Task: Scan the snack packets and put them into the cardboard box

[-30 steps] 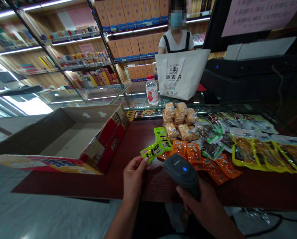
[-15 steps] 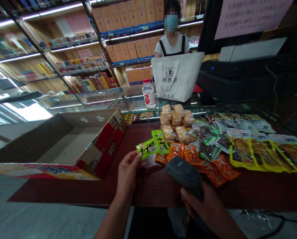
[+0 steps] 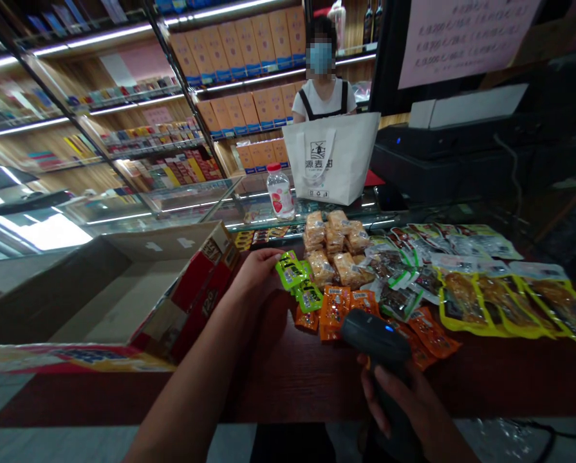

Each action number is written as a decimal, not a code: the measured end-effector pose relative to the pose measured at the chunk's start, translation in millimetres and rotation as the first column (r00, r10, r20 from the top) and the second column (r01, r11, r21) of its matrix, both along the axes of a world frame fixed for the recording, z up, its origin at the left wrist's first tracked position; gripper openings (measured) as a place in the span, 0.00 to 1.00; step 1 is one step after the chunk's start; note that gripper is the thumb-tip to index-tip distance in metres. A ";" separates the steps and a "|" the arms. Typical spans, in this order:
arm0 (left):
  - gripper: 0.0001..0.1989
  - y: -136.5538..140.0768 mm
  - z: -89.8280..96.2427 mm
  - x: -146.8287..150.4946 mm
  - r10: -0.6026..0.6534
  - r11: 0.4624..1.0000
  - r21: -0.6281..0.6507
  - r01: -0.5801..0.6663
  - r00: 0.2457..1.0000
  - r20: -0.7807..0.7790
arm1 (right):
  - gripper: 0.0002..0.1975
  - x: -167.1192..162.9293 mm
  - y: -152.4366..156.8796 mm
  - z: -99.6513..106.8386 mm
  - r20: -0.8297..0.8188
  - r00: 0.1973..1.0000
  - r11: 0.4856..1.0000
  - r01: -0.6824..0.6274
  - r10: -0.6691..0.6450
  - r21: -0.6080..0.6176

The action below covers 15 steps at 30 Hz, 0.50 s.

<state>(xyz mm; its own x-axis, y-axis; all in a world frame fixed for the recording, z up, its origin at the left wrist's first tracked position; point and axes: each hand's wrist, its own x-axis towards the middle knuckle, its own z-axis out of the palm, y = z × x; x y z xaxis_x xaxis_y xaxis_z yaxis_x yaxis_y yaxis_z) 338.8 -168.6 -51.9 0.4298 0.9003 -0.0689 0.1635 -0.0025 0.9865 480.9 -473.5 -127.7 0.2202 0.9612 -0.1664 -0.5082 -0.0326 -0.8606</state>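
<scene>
My right hand [image 3: 403,392] is wrapped round the handle of a dark barcode scanner [image 3: 372,335], whose small blue light glows on top. The scanner's head points left over orange snack packets [image 3: 334,307]. With its fingertips my left hand [image 3: 259,270] pinches the left edge of a bright green snack packet [image 3: 291,269]. Another green packet [image 3: 309,297] lies just below and right of it, against the orange ones. Behind these sit wrapped pale cakes [image 3: 321,267] in a stacked heap. Part of my left fingers is hidden by their angle.
An open cardboard box [image 3: 191,302] stands on the left of the dark red counter [image 3: 288,379]. At the back are a red-capped bottle [image 3: 280,193] and a white bag [image 3: 336,161], with a masked person behind. Yellow-edged meat packs [image 3: 466,296] lie on the right.
My left hand has moved forward with the green packet, beside the other green one. The scanner has shifted slightly right and down, and its blue light now shows.
</scene>
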 end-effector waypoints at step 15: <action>0.17 99.1 -24.0 37.9 -0.002 0.999 0.041 0.013 0.963 -0.268 | 0.30 -7.1 -3.1 9.1 -0.054 0.993 0.982 0.092 -0.103 -0.165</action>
<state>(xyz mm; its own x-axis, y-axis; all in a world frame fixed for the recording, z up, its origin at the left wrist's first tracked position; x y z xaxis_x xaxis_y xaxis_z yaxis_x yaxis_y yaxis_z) 376.7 -69.5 -75.9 0.4076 0.9015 -0.1452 0.4220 -0.0450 0.9055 473.8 -476.6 -118.6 0.2958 0.8947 -0.3348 -0.5683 -0.1169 -0.8145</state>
